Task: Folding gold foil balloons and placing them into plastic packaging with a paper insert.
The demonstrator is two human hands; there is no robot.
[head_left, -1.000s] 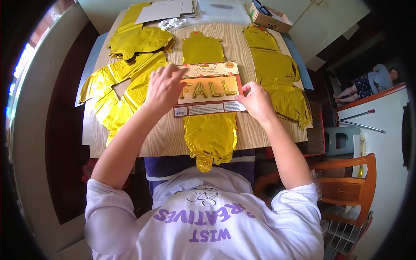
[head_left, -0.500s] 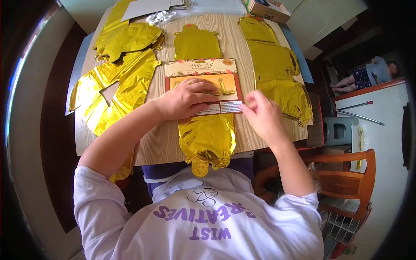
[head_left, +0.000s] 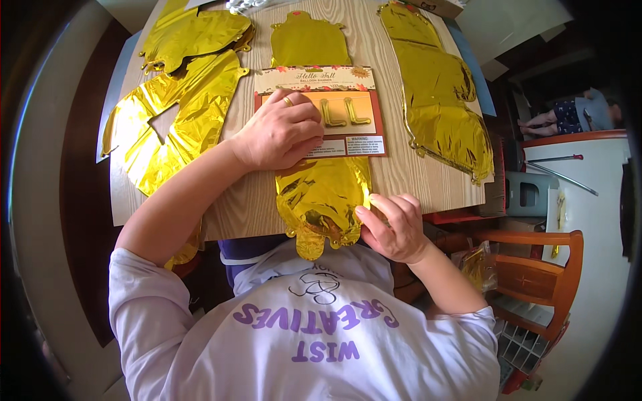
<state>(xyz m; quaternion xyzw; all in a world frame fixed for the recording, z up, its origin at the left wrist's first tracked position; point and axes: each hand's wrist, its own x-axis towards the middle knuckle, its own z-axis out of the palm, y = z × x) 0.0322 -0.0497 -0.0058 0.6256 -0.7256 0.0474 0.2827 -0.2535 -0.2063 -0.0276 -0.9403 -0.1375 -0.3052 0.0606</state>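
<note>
A flat gold foil balloon (head_left: 321, 190) lies lengthwise on the table in front of me, its lower end hanging over the near edge. Across its middle rests a printed packaging card (head_left: 374, 127) with an orange picture panel. My left hand (head_left: 281, 130) is on the card's left part, fingers bent and drawn together; its thumb is hidden. Lower down, my right hand (head_left: 394, 224) pinches the balloon's right edge between thumb and fingertips.
More flat gold foil balloons lie on the wood-grain table (head_left: 254, 207): a folded one (head_left: 441, 93) at right, and crumpled ones (head_left: 180, 127) at left. White coiled ribbon (head_left: 251, 5) is at the far edge. A wooden chair (head_left: 528, 274) stands at right; another person (head_left: 575, 113) is beyond.
My right hand has moved down from beside the card to the balloon's lower right edge. My left hand has shifted slightly left and up, its fingers more curled, baring more of the card.
</note>
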